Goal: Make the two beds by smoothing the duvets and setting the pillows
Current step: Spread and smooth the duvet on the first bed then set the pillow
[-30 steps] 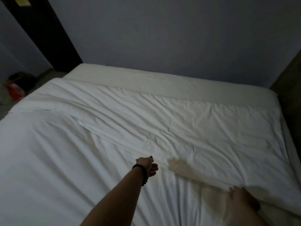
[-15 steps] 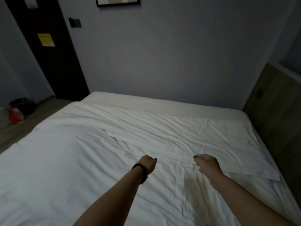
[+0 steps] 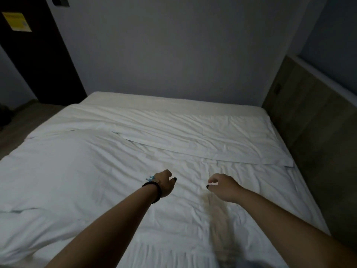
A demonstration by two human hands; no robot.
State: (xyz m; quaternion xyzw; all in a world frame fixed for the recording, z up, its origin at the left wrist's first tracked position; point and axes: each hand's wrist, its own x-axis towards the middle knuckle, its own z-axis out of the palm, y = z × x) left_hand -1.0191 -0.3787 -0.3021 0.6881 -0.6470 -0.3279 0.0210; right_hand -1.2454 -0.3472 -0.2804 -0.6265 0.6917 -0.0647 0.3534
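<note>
— Hovering both hands over the duvet now. Ask what you want.

— Where does the duvet lie from your hands?

— All round and under them. It spreads from my 6 o'clock up to a far edge at about 12 o'clock, and that edge runs slantwise, from 10 o'clock down toward 2 o'clock. Beyond it lies a second white layer, and past that a strip of bare bed against the wall.

— And your hands?

— My left hand, the one with the bracelet, has its fingers loosely curled and pinches nothing. My right hand is the same, fingers hanging bent, holding no cloth. I cannot tell whether either one touches the fabric.

— Which is nearer the wrinkles?

— The creases fan out toward 1 and 2 o'clock from my right hand, so I judge that hand is better placed. The left has the smoother part at 9 o'clock.

— So the next stroke?

— Probably outward, each hand away from the other, along the long axis of the bed toward the headboard at 3 o'clock. No pillows in sight.
</note>
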